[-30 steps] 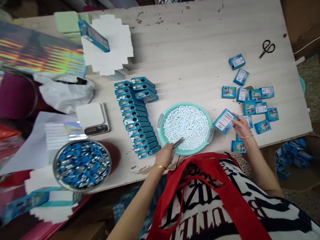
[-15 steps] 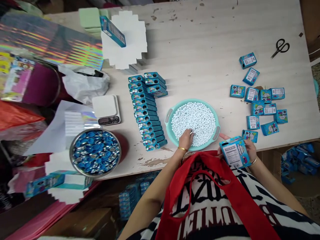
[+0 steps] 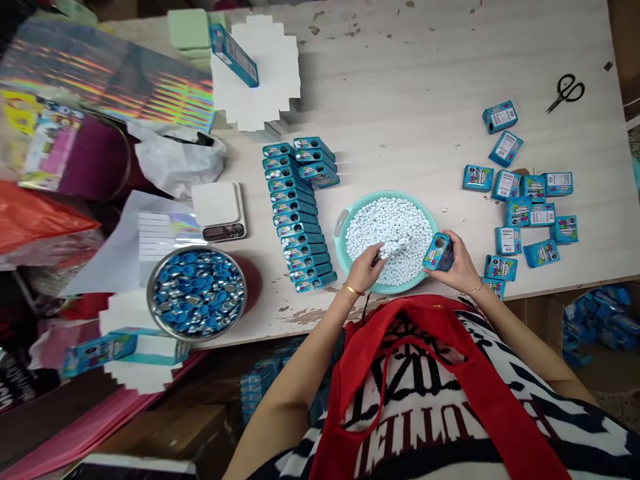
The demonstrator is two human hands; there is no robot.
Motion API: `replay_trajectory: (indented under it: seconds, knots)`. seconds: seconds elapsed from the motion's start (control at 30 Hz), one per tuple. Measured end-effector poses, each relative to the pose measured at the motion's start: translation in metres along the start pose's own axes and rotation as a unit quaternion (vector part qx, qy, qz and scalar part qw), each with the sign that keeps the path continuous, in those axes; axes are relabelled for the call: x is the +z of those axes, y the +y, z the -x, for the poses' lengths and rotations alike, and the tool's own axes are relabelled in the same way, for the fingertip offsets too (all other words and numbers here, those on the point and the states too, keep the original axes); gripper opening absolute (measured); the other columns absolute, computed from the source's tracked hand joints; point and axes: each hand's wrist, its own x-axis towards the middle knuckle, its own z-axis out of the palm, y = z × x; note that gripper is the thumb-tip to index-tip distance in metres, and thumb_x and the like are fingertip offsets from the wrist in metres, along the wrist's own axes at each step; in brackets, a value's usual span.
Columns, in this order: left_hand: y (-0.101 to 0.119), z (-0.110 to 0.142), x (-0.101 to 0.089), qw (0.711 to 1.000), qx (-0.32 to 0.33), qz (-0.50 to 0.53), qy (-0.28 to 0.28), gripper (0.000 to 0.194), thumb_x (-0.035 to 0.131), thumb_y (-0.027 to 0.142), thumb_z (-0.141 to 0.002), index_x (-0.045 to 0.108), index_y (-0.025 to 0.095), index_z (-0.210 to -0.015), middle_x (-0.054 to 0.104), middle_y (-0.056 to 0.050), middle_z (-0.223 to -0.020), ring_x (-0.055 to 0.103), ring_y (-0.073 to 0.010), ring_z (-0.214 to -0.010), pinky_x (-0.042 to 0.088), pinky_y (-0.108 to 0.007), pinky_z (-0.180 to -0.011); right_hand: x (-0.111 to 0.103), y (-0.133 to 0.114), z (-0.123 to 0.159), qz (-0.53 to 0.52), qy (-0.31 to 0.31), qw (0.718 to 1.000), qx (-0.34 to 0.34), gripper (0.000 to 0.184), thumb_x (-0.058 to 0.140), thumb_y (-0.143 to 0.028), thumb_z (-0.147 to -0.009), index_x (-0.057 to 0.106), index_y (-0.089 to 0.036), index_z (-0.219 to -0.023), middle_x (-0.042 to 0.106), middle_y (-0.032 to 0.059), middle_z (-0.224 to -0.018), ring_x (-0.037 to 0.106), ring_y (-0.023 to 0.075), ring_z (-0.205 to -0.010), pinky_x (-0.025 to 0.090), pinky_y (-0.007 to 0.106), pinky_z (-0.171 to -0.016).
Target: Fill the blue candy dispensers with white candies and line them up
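A teal round tray [image 3: 341, 235] full of small white pellets [image 3: 395, 227] sits at the table's near edge. My left hand [image 3: 367, 265] is closed round a small metal scoop dug into the pellets at the tray's near side. My right hand [image 3: 457, 261] grips a small blue box [image 3: 437, 251] by the tray's right rim, its open end turned towards the tray. To the right lie several closed blue boxes [image 3: 525, 203]. A long row of open blue boxes [image 3: 299, 220] stands left of the tray.
A digital scale [image 3: 219, 211], a metal bowl of blue and silver pieces [image 3: 197, 293] and white paper stacks [image 3: 255, 70] lie to the left. Scissors [image 3: 565, 92] lie at the far right. More blue boxes [image 3: 593, 323] sit below the table's right end.
My right hand brought the blue box from near my body up to the tray's right rim, open end now showing. My left hand stayed in the pellets, shifting slightly right.
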Motion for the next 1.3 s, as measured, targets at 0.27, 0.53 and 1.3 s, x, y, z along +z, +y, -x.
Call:
replay_trajectory:
  seconds: [0.27,0.53,1.3]
  knots:
    - [0.059,-0.003,-0.074,0.993,0.085,-0.069,-0.036,0.029,0.051,0.034,-0.097,0.056,0.019,-0.121,0.066,-0.007,-0.102,0.062,-0.0152,-0.083,0.051,-0.029,-0.080,0.028,0.012,-0.021,0.142,0.002,0.985,-0.098,0.081,0.072,-0.038,-0.072,0.035,-0.018,-0.141,0.055,0.0185,-0.135,0.052,0.0382,-0.126,0.034,0.063,-0.114]
    - [0.109,-0.018,-0.102,0.953,0.047,-0.254,-0.160,0.030,0.047,0.032,-0.097,0.055,0.022,-0.124,0.064,-0.008,-0.112,0.064,-0.0220,-0.099,0.051,-0.030,-0.081,0.044,0.002,-0.022,0.150,-0.032,0.979,-0.131,0.077,0.067,-0.031,-0.073,0.035,-0.019,-0.142,0.054,0.0171,-0.137,0.048,0.0355,-0.132,0.028,0.061,-0.119]
    - [0.003,-0.019,-0.039,0.942,-0.140,-0.266,-0.151,0.018,0.050,0.020,-0.093,0.060,0.017,-0.107,0.064,-0.013,-0.109,0.064,-0.0274,-0.099,0.050,-0.035,-0.078,0.030,0.017,-0.017,0.099,0.020,0.992,-0.074,0.083,0.074,-0.049,-0.077,0.032,-0.022,-0.143,0.052,0.0178,-0.133,0.051,0.0361,-0.125,0.047,0.058,-0.107]
